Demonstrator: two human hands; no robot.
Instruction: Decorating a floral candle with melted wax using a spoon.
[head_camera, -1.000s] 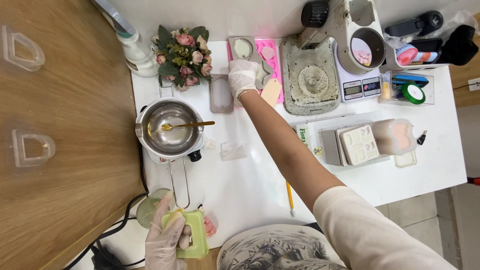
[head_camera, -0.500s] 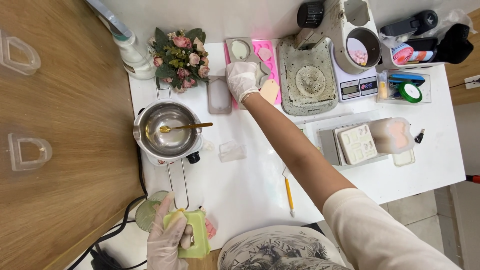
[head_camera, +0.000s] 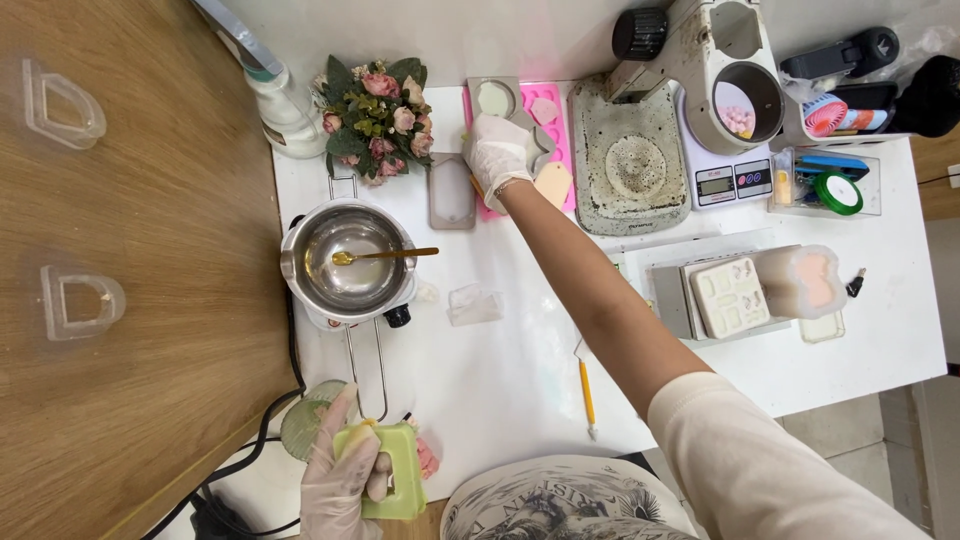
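Observation:
My left hand (head_camera: 338, 482), in a thin glove, grips a light green block-shaped mould (head_camera: 400, 470) at the near edge of the white table (head_camera: 520, 360). Just beside it stands a small green glass jar (head_camera: 303, 426). My gloved right hand (head_camera: 497, 150) reaches across to the far side and closes on the edge of a grey mould (head_camera: 541, 146) that lies on a pink mould tray (head_camera: 553, 108). A grey round-cavity mould (head_camera: 496, 97) and a tan tag (head_camera: 553, 184) lie right next to that hand. A grey rectangular mould (head_camera: 451, 190) sits to its left.
A steel pot (head_camera: 350, 260) with a gold spoon (head_camera: 388, 254) sits on a small heater at the left. Artificial flowers (head_camera: 377, 108), a spray bottle (head_camera: 277, 105), a white machine (head_camera: 700, 70), a scale (head_camera: 736, 181), stacked moulds (head_camera: 730, 296) and a yellow pencil (head_camera: 587, 393) surround the working area.
The view has shifted slightly; both hands keep their places, the left on the green mould and the right at the grey mould.

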